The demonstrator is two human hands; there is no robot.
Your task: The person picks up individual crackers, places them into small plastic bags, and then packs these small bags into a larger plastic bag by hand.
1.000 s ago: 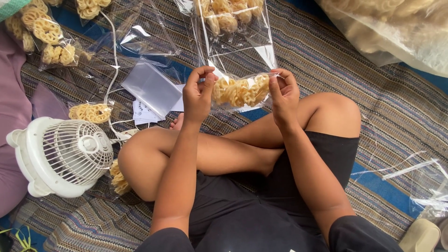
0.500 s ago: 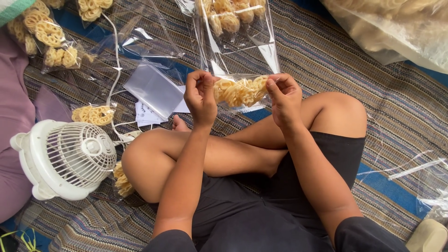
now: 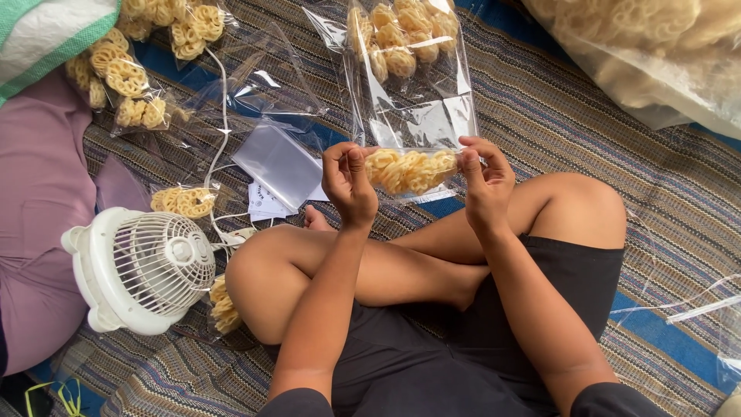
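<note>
A small clear plastic bag (image 3: 411,171) filled with yellow ring-shaped crackers is held in the air above the crossed legs, between the two hands. The left hand (image 3: 349,185) closes on its left end, the fingers (image 3: 356,166) curled and pressed together, pinching the plastic. The right hand (image 3: 485,181) pinches the right end in the same way, thumb against the bent fingers. The bag lies level between them, and its crackers sit between the two sets of fingertips.

Behind this bag, a taller clear bag (image 3: 409,69) lies on the woven striped mat (image 3: 540,116); its upper part has pale yellow crackers and its lower part is flat, shiny and empty. At the top left, several small packed bags (image 3: 123,73) of the same crackers lie together, and one more small packed bag (image 3: 185,202) lies near the white fan (image 3: 139,270). The fan is round, made of plastic, with a grid cover. Flat empty plastic bags (image 3: 278,162) and small white paper labels (image 3: 266,202) lie left of the left hand. At the top right there is a big soft plastic sack (image 3: 656,54) full of crackers. A purple cloth (image 3: 38,216) covers the left edge.
</note>
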